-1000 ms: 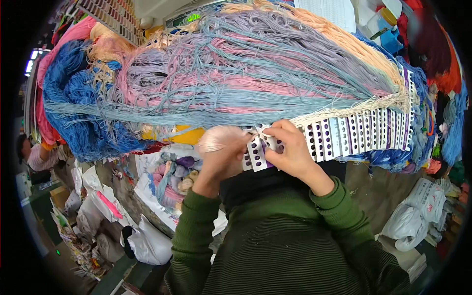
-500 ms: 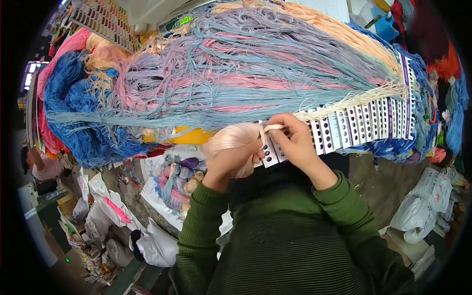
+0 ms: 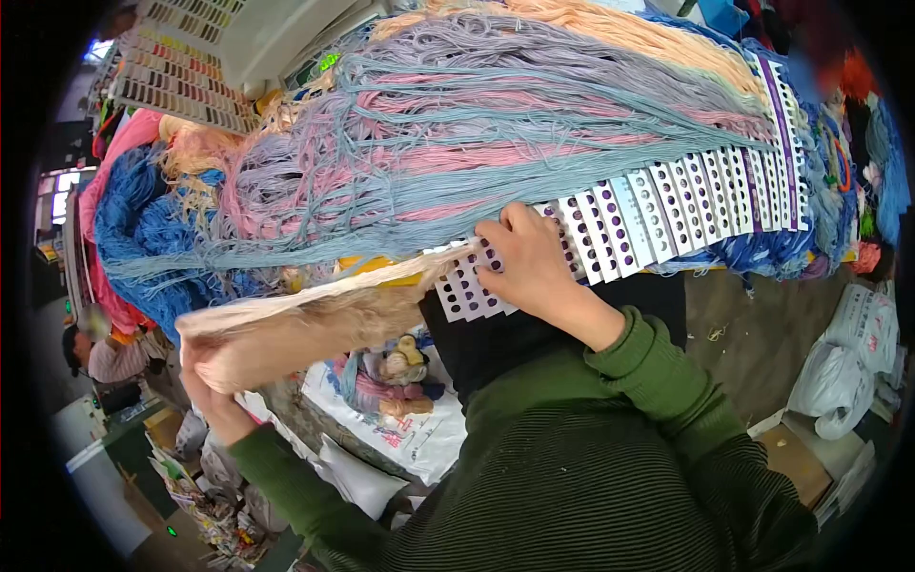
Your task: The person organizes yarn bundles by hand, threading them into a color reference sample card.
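A pale peach skein of thread (image 3: 310, 329) is stretched slantwise between my two hands, blurred along its lower side. My left hand (image 3: 214, 400) is closed around its far left end, out past the table's front edge. Fingers of my right hand (image 3: 532, 262) are bent over the skein's narrow right end, on top of the white punched cards (image 3: 624, 229). The cards overlap in a long row, with dark holes down each one. Behind them lie long blue, pink and lilac threads (image 3: 477, 143), fanning out leftward from the right side.
Peach threads (image 3: 658, 48) lie at the back, and a blue thread bundle (image 3: 138, 219) hangs at the left. A colour sample board (image 3: 181, 71) stands back left. Below the table, small skeins (image 3: 391, 377) rest on a white sack (image 3: 419, 434). Plastic bags (image 3: 829, 381) sit right; another person (image 3: 114, 362) is far left.
My left hand has swung far left, drawing the bunched skein out long. My right hand has shifted slightly left. The cream strands along the cards' upper ends no longer show there.
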Tool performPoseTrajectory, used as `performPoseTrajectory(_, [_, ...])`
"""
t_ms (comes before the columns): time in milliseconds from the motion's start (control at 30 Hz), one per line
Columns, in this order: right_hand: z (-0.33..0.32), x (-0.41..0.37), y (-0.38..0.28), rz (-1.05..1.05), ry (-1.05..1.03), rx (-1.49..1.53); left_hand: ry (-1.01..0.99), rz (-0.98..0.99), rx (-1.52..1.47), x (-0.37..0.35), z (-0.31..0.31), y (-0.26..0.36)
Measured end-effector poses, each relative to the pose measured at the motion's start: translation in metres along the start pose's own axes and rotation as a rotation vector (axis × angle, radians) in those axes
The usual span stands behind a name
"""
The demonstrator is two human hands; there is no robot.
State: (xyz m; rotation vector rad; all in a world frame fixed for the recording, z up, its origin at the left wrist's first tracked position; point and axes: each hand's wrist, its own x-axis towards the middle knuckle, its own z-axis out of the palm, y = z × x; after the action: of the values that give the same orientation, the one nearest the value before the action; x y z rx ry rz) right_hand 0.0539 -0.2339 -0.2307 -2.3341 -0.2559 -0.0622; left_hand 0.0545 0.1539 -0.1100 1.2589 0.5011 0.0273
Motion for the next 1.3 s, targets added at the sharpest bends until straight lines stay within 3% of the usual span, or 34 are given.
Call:
performPoseTrajectory(33, [0.0,0.0,0.0,-0.005,0.002,-0.008,0.101,-0.012,-0.142,0.008,-0.028,0.01])
performPoseTrajectory(100, [0.0,0.0,0.0,-0.018,0.044,0.013,-0.011,0.018,0.027,-0.021,0.007,0.01])
performPoseTrajectory(133, [0.001,-0.002,-0.001,-0.025,0.059,0.022,-0.082,-0.054,0.091,-0.038,0.054,-0.002])
performPoseTrajectory(167, [0.001,-0.004,-0.002,-0.04,0.07,0.028,-0.057,0.021,0.161,-0.047,0.062,-0.026])
performPoseTrajectory(233, [-0.003,-0.009,-0.006,-0.036,0.082,0.111,-0.212,0.08,0.347,-0.075,0.1,-0.063])
performPoseTrajectory(300, [-0.006,-0.017,-0.007,-0.076,0.14,0.209,-0.325,-0.508,-0.287,-0.09,0.112,-0.088])
performPoseTrajectory(433, [-0.028,-0.036,-0.02,0.121,0.012,0.603,-0.538,-0.459,-0.311,-0.101,0.179,-0.113])
performPoseTrajectory(533, [-0.042,-0.042,-0.037,0.365,-0.195,1.097,-0.716,-0.466,-0.268,-0.102,0.197,-0.128])
performPoseTrajectory(567, [-0.047,-0.042,-0.042,0.447,-0.275,1.258,-0.718,-0.465,-0.279,-0.102,0.198,-0.129])
performPoseTrajectory(600, [-0.053,-0.042,-0.039,0.508,-0.325,1.199,-0.72,-0.465,-0.289,-0.103,0.198,-0.13])
performPoseTrajectory(767, [-0.056,-0.042,-0.026,0.53,-0.311,1.46,-0.655,-0.544,-0.48,-0.108,0.203,-0.131])
performPoseTrajectory(867, [-0.058,-0.043,-0.026,0.585,-0.322,1.57,-0.637,-0.41,-0.25,-0.111,0.204,-0.137])
performPoseTrajectory(933, [-0.061,-0.043,-0.026,0.596,-0.362,1.621,-0.674,-0.454,-0.326,-0.107,0.203,-0.15])
performPoseTrajectory(1067, [-0.068,-0.041,-0.025,0.593,-0.447,1.642,-0.736,-0.543,-0.608,-0.103,0.211,-0.148])
performPoseTrajectory(1167, [-0.069,-0.041,-0.022,0.574,-0.511,1.643,-0.524,-0.505,-0.383,-0.11,0.217,-0.14])
performPoseTrajectory(1300, [-0.07,-0.04,-0.024,0.586,-0.529,1.614,-0.625,-0.547,-0.528,-0.108,0.216,-0.143])
